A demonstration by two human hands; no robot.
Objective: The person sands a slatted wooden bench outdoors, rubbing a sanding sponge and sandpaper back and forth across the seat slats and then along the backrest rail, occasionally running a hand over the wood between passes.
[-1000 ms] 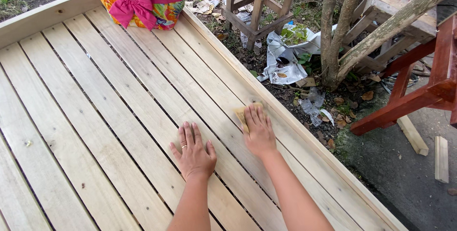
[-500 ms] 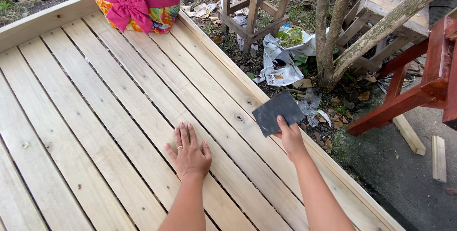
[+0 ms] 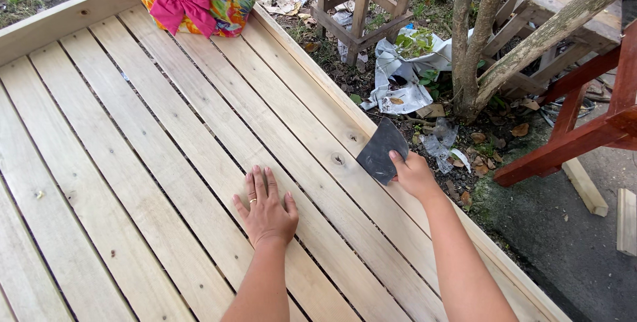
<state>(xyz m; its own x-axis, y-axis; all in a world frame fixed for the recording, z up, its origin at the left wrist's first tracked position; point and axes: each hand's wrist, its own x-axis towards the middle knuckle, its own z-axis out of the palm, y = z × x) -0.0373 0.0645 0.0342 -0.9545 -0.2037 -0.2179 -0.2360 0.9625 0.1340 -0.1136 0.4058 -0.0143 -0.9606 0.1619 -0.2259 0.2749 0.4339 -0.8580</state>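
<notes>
Fingers (image 3: 396, 157) of the right hand (image 3: 415, 175) pinch a dark sandpaper sheet (image 3: 380, 151) at centre right; left hand (image 3: 267, 210) lies flat, fingers spread, on the slatted wooden platform (image 3: 133, 129).

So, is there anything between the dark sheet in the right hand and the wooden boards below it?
Nothing visible. The right hand holds the dark sheet over the planks near the edge board; the left hand lies flat, apart from it.
</notes>
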